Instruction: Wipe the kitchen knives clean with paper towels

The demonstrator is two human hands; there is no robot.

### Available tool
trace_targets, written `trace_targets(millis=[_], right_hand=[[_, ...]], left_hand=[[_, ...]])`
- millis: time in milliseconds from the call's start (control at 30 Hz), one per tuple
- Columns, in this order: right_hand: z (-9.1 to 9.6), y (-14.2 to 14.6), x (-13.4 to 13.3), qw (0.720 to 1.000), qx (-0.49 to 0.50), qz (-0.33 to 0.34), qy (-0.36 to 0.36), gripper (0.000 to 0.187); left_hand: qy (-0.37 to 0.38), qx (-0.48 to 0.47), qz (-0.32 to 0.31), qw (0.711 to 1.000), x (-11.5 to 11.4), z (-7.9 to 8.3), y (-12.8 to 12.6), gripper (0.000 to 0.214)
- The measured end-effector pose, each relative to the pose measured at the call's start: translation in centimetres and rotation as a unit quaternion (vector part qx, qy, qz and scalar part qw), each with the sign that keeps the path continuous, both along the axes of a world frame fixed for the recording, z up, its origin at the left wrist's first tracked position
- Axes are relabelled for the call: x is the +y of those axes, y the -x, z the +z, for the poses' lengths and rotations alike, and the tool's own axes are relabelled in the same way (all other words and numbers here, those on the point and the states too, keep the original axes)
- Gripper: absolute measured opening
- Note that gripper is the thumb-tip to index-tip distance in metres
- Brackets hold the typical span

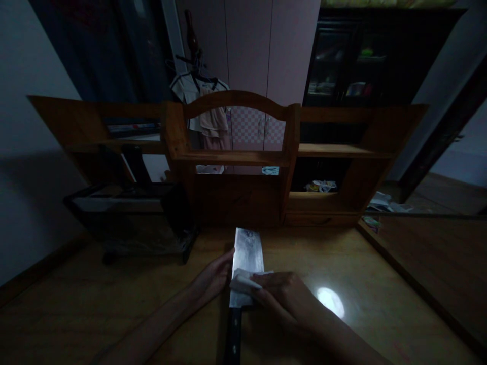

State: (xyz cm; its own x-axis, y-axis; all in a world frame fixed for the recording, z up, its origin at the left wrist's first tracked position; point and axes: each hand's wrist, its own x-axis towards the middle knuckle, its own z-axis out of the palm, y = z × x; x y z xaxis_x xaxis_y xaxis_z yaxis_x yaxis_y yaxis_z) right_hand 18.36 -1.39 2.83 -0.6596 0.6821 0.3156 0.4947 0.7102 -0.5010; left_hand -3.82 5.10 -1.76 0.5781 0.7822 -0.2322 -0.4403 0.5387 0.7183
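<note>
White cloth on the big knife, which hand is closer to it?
Right. The right hand presses on the white cloth; the left hand rests at the knife's left edge, just beside it.

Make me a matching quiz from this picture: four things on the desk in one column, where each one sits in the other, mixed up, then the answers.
Things:
1. cleaver
2. white wipe
3. left hand
4. bright glare spot

Places:
A. pressed on the blade under the right hand
B. flat on the desk, dark handle nearest the camera
C. on the desk, right of the right hand
D. against the blade's left edge

Pairs: 1-B, 2-A, 3-D, 4-C
</note>
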Motion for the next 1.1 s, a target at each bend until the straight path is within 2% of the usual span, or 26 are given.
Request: trace_targets(millis=[200,333,400,500,633,700,800,867,933,1033,1100], right_hand=[[-0.4,0.0,0.9,0.999,-0.019,-0.030,0.005,0.034],[-0.4,0.3,1.0,0.999,-0.028,-0.036,0.007,0.055],[-0.4,0.4,0.9,0.999,-0.044,-0.013,0.018,0.065],[-0.1,0.6,0.6,0.997,-0.054,0.039,0.042,0.069],[0.7,1.0,-0.1,0.994,-0.041,0.079,0.062,0.076],[1.2,1.1,-0.2,0.993,-0.032,0.094,0.057,0.075],[1.4,1.0,-0.2,0.993,-0.018,0.107,0.039,0.057],[1.3,0.8,-0.1,0.995,-0.017,0.092,0.034,0.042],[0.8,0.6,0.0,0.998,-0.023,0.047,0.028,0.034],[0.1,0.3,0.2,0.999,-0.035,-0.029,0.011,0.036],[-0.2,0.2,0.4,0.998,-0.036,-0.057,0.000,0.036]], left_hand=[[-0.003,-0.008,-0.005,1.000,0.3,-0.3,0.2,0.042],[-0.005,-0.016,0.002,1.000,0.4,-0.4,0.2,0.041],[0.002,-0.025,0.007,1.000,0.4,-0.4,0.1,0.039],[0.028,-0.038,0.021,0.999,0.3,-0.2,0.0,0.036],[0.041,-0.023,0.002,0.999,0.0,0.6,0.0,0.053],[0.033,-0.022,-0.014,0.999,-0.2,1.0,0.1,0.058],[0.032,-0.018,-0.017,0.999,-0.1,1.0,0.3,0.054],[0.037,-0.013,0.002,0.999,0.0,0.8,0.4,0.043],[0.044,-0.019,0.035,0.998,0.3,0.3,0.4,0.030],[0.055,-0.034,0.070,0.995,0.6,-0.4,0.5,0.019],[0.047,-0.039,0.077,0.995,0.6,-0.7,0.4,0.014]])
